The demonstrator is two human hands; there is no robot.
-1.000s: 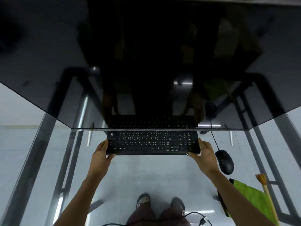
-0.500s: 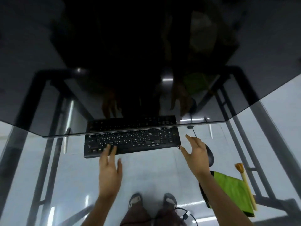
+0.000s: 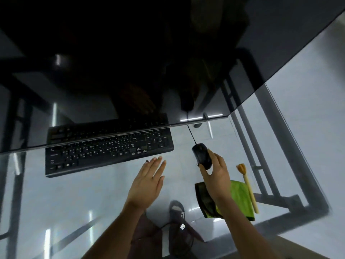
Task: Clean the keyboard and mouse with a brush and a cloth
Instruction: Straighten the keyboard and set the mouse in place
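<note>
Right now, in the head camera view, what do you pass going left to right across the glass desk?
Keyboard → left hand → mouse held by the right hand → brush.

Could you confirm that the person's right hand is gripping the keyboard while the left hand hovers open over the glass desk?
Not quite: in the head view the right hand is gripping the black mouse, not the keyboard, which lies untouched. The left hand does hover open over the glass desk.

A dark monitor (image 3: 130,53) stands along the far edge of the glass desk (image 3: 74,193). Under the glass, a sandal (image 3: 177,209) and a black cable (image 3: 179,240) are visible.
</note>
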